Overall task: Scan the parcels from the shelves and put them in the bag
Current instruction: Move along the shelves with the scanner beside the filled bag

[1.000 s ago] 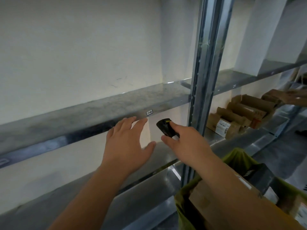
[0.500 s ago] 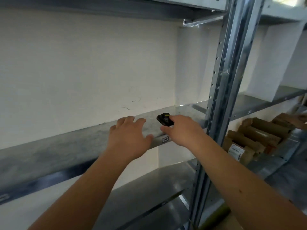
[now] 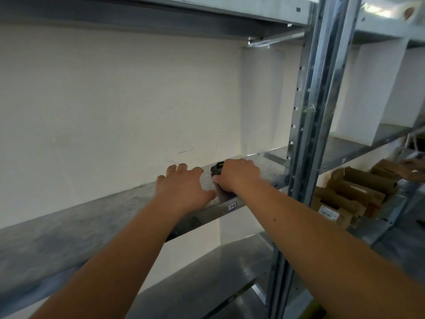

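My right hand [image 3: 238, 174] grips a small black scanner [image 3: 216, 169] with a yellow mark, low over the grey metal shelf [image 3: 96, 217]. Beside it my left hand [image 3: 184, 189] lies flat on the shelf with straight, spread fingers, holding nothing. Several brown cardboard parcels [image 3: 351, 192], one with a white label [image 3: 327, 212], lie on a lower shelf at the right. The bag is out of view except a yellow-green scrap [image 3: 318, 310] at the bottom edge.
A steel upright post [image 3: 308, 111] stands just right of my right arm. Another shelf [image 3: 161, 14] runs overhead and a lower one [image 3: 207, 279] beneath. A white wall closes the back. Another person's hand [image 3: 414, 164] shows at the far right.
Both hands rose from below the shelf edge onto the shelf top, the scanner still in my right hand. My view tilted up, so the bag dropped out of sight.
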Action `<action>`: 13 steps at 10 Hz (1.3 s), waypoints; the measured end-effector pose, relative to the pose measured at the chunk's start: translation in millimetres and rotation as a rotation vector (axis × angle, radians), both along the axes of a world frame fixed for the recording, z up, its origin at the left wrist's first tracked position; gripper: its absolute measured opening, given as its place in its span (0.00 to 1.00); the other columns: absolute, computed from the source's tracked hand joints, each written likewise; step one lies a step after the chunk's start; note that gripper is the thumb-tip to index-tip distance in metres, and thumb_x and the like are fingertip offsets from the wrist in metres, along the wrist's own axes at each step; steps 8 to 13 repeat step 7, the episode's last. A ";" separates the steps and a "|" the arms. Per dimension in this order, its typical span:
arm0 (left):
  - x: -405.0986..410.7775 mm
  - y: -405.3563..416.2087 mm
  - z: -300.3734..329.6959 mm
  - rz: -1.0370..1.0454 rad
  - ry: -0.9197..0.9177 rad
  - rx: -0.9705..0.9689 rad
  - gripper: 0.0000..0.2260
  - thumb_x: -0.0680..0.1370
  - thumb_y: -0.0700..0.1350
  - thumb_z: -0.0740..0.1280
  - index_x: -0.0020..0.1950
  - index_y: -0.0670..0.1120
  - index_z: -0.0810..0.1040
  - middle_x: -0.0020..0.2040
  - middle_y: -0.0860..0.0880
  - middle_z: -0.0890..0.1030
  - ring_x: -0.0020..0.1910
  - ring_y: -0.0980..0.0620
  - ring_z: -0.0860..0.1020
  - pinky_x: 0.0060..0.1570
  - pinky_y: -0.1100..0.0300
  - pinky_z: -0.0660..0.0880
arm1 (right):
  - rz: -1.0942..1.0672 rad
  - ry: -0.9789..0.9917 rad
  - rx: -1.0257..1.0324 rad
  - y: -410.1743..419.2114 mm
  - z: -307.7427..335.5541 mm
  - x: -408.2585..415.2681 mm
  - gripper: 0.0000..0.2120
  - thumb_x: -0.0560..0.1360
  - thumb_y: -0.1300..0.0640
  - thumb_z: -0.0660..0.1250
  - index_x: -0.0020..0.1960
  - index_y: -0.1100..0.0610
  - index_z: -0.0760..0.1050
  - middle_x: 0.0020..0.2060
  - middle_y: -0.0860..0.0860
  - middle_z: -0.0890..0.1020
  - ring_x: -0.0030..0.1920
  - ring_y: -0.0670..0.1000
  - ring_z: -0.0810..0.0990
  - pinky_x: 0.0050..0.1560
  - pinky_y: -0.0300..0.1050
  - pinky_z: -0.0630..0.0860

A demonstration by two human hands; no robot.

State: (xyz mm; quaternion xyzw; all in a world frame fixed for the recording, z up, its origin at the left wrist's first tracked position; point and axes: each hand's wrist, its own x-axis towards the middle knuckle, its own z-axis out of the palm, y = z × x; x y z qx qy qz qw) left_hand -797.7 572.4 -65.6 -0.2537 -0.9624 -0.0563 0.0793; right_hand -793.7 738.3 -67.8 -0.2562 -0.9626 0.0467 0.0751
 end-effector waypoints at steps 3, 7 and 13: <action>-4.2 -3.3 2.1 0.007 -0.035 -0.026 0.36 0.73 0.75 0.61 0.78 0.62 0.66 0.77 0.48 0.67 0.77 0.42 0.62 0.70 0.41 0.65 | -0.023 -0.009 0.025 -1.5 -9.1 -25.1 0.25 0.81 0.39 0.58 0.70 0.54 0.74 0.68 0.59 0.74 0.67 0.62 0.70 0.65 0.61 0.69; 21.0 -28.7 3.4 0.041 -0.018 0.051 0.36 0.74 0.72 0.63 0.80 0.62 0.63 0.74 0.50 0.70 0.75 0.44 0.66 0.70 0.42 0.68 | 0.019 0.017 -0.041 -7.1 2.4 -6.1 0.24 0.77 0.40 0.60 0.69 0.50 0.72 0.65 0.56 0.74 0.66 0.61 0.69 0.63 0.61 0.67; 21.0 -28.7 3.4 0.041 -0.018 0.051 0.36 0.74 0.72 0.63 0.80 0.62 0.63 0.74 0.50 0.70 0.75 0.44 0.66 0.70 0.42 0.68 | 0.019 0.017 -0.041 -7.1 2.4 -6.1 0.24 0.77 0.40 0.60 0.69 0.50 0.72 0.65 0.56 0.74 0.66 0.61 0.69 0.63 0.61 0.67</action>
